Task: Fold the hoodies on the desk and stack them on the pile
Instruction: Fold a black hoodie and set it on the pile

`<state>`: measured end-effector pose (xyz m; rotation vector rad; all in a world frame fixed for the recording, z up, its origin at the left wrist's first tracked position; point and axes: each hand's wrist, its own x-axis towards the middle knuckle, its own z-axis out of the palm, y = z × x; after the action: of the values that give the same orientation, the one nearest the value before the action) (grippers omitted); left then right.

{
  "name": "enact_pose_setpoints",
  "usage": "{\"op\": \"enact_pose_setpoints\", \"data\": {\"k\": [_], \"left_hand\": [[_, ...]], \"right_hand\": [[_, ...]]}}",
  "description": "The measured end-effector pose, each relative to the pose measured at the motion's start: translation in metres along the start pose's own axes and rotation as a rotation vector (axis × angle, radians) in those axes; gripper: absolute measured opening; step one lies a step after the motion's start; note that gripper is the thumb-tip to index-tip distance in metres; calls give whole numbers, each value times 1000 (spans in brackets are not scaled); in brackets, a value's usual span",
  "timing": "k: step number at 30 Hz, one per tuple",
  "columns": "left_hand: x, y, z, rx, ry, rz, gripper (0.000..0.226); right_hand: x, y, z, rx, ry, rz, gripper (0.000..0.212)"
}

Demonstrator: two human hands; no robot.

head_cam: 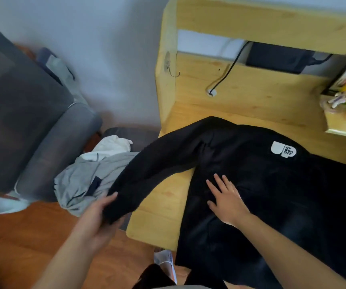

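Hoodie: black hoodie [261, 184] spread flat on the table [159, 207], white logo patch [283, 150] facing up; lower edge hangs over the table's near edge.
Sleeve: one sleeve [157, 163] runs off the table's left edge, stretched out in the air.
Left hand: my left hand [97, 217] is closed around the sleeve's cuff end, just left of the table's near-left corner.
Right hand: my right hand [226, 197] lies palm down on the hoodie body, fingers spread, gripping nothing.
Loose clothes: grey and white garments [90, 176] heaped on the floor left of the table, partly under the sleeve.
Sofa: grey sofa [22, 122] well left of the table.
Table back: black cable [224, 74] and black box [276, 58] at the table's rear panel.
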<state>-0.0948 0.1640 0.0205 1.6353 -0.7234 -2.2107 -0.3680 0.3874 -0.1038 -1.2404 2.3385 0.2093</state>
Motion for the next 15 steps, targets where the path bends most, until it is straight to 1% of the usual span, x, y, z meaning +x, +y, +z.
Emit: {"op": "enact_pose_setpoints", "data": {"k": [1,2,4,5,6,7,8,9,10,11,12,13,14,15], "left_hand": [[10,-24,-18,249,100,-26,16],[20,-46,-34,506,161,-70,22],[37,-83,-65,1016,141,-149,48],[46,-95,-77,1274,97,-106,63],[52,-100,-83,1574,51,-6,72],[58,-99,-80,1857,79,183,73],[59,-96,-67,2000,107,443,69],[58,-95,-47,1979,106,717,64],[56,-93,-23,1883,40,924,60],[55,-95,1,1803,-80,1041,59],[57,-98,23,1786,-216,1097,61],[64,-105,38,1835,-320,1109,64],[71,-111,53,1917,-402,1093,68],[80,-117,65,2002,-443,1039,71]], "right_hand": [[-2,0,0,-21,19,1,72],[-5,-1,-1,-52,49,13,71],[-12,-2,-1,-52,153,79,68],[-19,-2,-2,-13,227,131,67],[-27,-1,-1,39,291,185,65],[-38,2,1,88,339,240,64],[-49,6,6,135,360,304,64],[-60,12,10,189,359,380,64],[-71,21,14,249,332,468,66],[-82,32,17,298,281,561,68],[-93,44,20,323,219,642,72],[-102,54,22,336,161,700,76],[-110,63,24,367,114,729,79],[-115,68,26,424,81,730,81]]}}
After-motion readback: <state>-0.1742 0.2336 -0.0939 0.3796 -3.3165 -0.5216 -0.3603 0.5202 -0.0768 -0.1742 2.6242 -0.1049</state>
